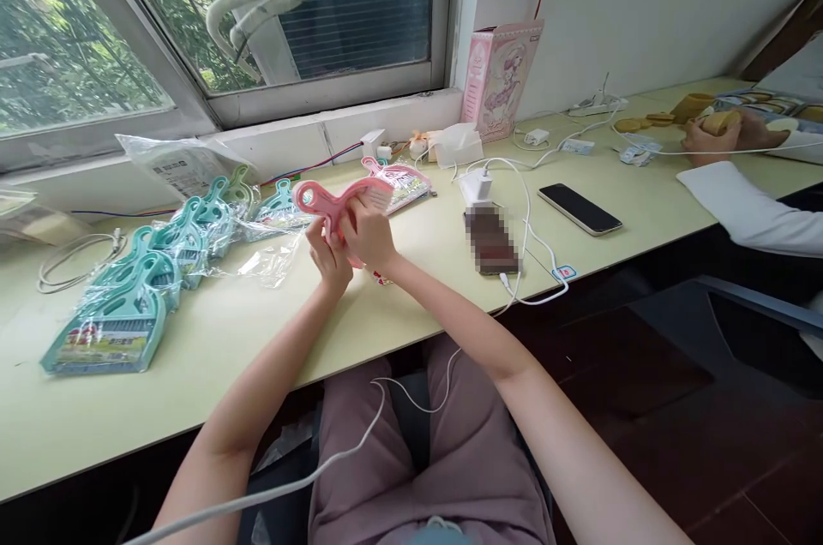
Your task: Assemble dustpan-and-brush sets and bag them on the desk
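Note:
Over the table's front part, both my hands are on a pink mini brush and dustpan set. The pink brush [321,200] has a ring-shaped handle end pointing left and pale bristles at the right. My right hand [369,232] is closed around it near the bristles. My left hand [331,258] grips a pink handle part just below, its fingers bent. Most of the dustpan is hidden behind my hands; a bit of red printed label shows under them. Behind lies another pink set [408,185] in clear wrap. Left of my hands is a crumpled clear bag [273,262].
Several wrapped green dustpan sets [116,326] lie in a row on the left. A blurred phone [492,241] on a white cable and a black phone [582,209] lie right. A pink box [501,82] stands behind. At far right, another person's hands [713,134] hold a tan round object.

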The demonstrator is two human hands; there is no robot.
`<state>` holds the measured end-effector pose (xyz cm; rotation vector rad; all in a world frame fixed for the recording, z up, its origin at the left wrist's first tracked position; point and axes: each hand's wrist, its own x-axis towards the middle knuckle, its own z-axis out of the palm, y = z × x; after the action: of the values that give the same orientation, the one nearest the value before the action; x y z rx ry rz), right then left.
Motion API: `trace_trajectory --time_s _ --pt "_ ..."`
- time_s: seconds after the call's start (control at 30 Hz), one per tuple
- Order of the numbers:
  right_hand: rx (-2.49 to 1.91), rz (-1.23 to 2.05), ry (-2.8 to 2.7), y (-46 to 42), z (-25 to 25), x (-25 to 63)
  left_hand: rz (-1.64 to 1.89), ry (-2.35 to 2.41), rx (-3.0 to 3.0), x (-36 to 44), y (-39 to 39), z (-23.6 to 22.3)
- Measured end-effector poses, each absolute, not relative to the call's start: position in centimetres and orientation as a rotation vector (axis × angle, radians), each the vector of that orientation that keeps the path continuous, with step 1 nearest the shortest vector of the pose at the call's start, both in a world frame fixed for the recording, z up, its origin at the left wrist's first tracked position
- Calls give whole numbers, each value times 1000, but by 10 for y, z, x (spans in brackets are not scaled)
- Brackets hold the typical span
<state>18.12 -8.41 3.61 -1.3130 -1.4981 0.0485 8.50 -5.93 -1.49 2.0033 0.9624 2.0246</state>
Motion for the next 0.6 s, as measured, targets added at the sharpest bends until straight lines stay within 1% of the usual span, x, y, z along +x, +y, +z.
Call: trace_trajectory --time_s 0.07,0.2,0.3,0.47,0.6 --pt "-1278 112 -1419 -74 40 172 2055 994 1993 80 -53 -16" --pt "-1239 258 -1175 -64 37 168 1914 949 2120 69 -38 -19" --pt "-1198 313 -1103 -65 33 172 1907 882 2151 64 -27 -25" --pt "-1101 332 -1306 -67 33 177 1969 919 2087 62 -23 -27" --pt "-1052 381 -1512 -61 30 182 1898 1009 2206 57 -25 -25"
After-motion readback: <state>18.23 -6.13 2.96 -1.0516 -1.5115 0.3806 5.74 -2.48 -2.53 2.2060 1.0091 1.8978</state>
